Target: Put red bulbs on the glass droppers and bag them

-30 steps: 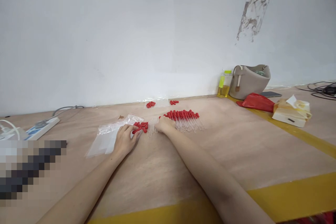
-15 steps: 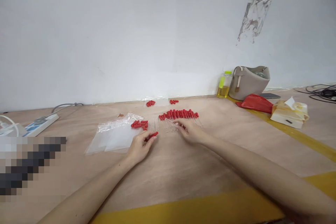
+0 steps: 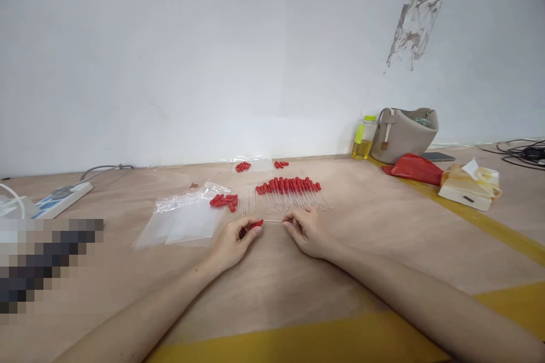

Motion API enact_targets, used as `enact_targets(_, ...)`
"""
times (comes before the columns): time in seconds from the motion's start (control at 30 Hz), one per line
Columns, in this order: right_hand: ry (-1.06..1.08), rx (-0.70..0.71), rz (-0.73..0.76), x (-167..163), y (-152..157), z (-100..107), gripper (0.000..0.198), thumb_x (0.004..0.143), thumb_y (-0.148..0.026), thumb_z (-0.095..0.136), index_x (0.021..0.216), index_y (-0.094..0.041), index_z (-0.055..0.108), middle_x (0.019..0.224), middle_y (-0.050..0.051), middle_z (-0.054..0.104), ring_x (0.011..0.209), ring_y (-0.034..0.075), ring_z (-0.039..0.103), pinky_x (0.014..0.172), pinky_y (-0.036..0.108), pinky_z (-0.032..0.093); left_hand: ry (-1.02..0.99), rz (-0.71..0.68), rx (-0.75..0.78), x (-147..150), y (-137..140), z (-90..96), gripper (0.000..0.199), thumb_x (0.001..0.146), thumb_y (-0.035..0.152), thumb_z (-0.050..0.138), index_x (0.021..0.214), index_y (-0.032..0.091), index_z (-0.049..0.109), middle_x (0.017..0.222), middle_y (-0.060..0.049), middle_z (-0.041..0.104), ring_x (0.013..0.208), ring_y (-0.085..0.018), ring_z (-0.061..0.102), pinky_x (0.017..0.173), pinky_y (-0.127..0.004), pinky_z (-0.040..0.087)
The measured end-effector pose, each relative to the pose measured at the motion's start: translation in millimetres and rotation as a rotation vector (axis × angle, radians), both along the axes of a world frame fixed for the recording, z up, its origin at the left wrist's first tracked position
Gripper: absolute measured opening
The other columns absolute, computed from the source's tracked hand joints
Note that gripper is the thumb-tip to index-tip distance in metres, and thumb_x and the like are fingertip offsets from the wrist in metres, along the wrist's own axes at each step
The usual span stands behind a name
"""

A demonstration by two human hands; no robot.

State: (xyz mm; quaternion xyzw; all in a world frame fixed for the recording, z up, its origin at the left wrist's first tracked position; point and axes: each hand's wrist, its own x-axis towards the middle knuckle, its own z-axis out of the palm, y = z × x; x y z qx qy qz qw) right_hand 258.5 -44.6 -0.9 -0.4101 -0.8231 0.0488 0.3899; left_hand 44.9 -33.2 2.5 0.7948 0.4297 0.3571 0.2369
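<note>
My left hand (image 3: 238, 238) pinches a red rubber dropper bulb (image 3: 256, 224), its end pointing right. Opposite it, my right hand (image 3: 309, 232) is closed on a thin clear dropper tube (image 3: 273, 221), held level. The tube's left end meets the bulb's opening; how far in it sits I cannot tell. Beyond my hands, several droppers with red bulbs (image 3: 289, 186) lie side by side in a row. Several bare tubes (image 3: 246, 202) lie left of them. A small pile of loose red bulbs (image 3: 223, 201) rests by the clear plastic bags (image 3: 187, 221).
Two more groups of red bulbs (image 3: 243, 166) lie near the wall. At the right are a bottle of yellow liquid (image 3: 361, 139), a grey bag (image 3: 404, 136), a red pouch (image 3: 414, 169) and a tissue pack (image 3: 468, 187). A power strip (image 3: 63, 198) sits at the left.
My right hand has drawn back toward me from the dropper row with the tube, now level. My left hand has shifted slightly right, and bulb and tube now meet.
</note>
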Motion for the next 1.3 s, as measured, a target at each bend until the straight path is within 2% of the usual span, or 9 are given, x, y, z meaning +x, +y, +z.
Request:
enact_targets(0.17,-0.006,-0.026,0.038,0.3,-0.3,1.4,0.013,0.083,-0.021,0.042,0.081,-0.017,0.053,0.071,0.000,0.059,0.060,0.009,0.048,0.076,0.030,0.029,-0.019,-0.002,0.019,0.1,0.1,-1.6,0.024,0.081,0.033,0.050,0.095,0.018,0.061,0.083,-0.002,0.066,0.069,-0.014,0.058,0.063,-0.025,0.046)
enact_targets(0.3,-0.017,-0.062,0.068,1.0,1.3,0.3,0.013,0.083,-0.022,0.045,0.079,-0.017,0.057,0.069,-0.001,0.060,0.059,0.009,0.049,0.076,0.030,0.029,-0.018,-0.010,0.079,0.0,-1.0,-0.2,0.021,0.081,0.033,0.050,0.087,0.017,0.062,0.077,-0.001,0.064,0.065,-0.014,0.057,0.059,-0.023,0.044)
enact_targets(0.63,-0.028,-0.108,0.047,4.1,9.1,0.5,0.013,0.080,-0.022,0.052,0.079,-0.021,0.065,0.071,-0.001,0.064,0.061,0.010,0.052,0.074,0.031,0.027,0.079,-0.076,0.165,0.7,-4.7,4.9,0.020,0.082,0.030,0.049,0.081,0.018,0.065,0.076,-0.003,0.064,0.069,-0.015,0.057,0.063,-0.025,0.044)
enact_targets(0.8,-0.080,-0.043,0.016,3.4,5.3,3.6,0.014,0.080,-0.021,0.051,0.078,-0.021,0.064,0.078,0.000,0.065,0.065,0.010,0.052,0.073,0.030,0.024,0.180,-0.084,0.168,2.8,-9.9,10.2,0.020,0.083,0.030,0.049,0.082,0.020,0.066,0.072,-0.001,0.063,0.065,-0.014,0.056,0.061,-0.023,0.042)
enact_targets(1.0,-0.179,0.021,-0.020,0.1,-2.7,5.4,0.019,0.083,-0.022,0.045,0.076,-0.018,0.062,0.074,0.001,0.065,0.061,0.010,0.049,0.071,0.030,0.021,0.187,-0.081,0.208,3.9,-12.9,11.8,0.018,0.083,0.028,0.049,0.081,0.017,0.064,0.069,0.000,0.060,0.060,-0.011,0.053,0.056,-0.021,0.040)
enact_targets(1.13,-0.240,0.015,0.002,-2.4,-5.6,5.6,0.021,0.084,-0.021,0.042,0.074,-0.017,0.060,0.067,0.000,0.065,0.057,0.009,0.047,0.071,0.030,0.020,0.211,-0.122,0.225,2.5,-11.7,8.4,0.018,0.083,0.028,0.048,0.082,0.017,0.063,0.070,-0.001,0.058,0.060,-0.011,0.051,0.057,-0.022,0.040)
enact_targets(1.3,-0.265,-0.057,0.016,-5.8,-7.3,4.1,0.024,0.084,-0.020,0.039,0.069,-0.017,0.058,0.066,-0.001,0.065,0.054,0.008,0.045,0.070,0.030,0.020,0.225,-0.168,0.229,2.3,-11.7,7.3,0.020,0.084,0.028,0.046,0.082,0.016,0.062,0.071,-0.002,0.058,0.062,-0.012,0.051,0.058,-0.022,0.040)
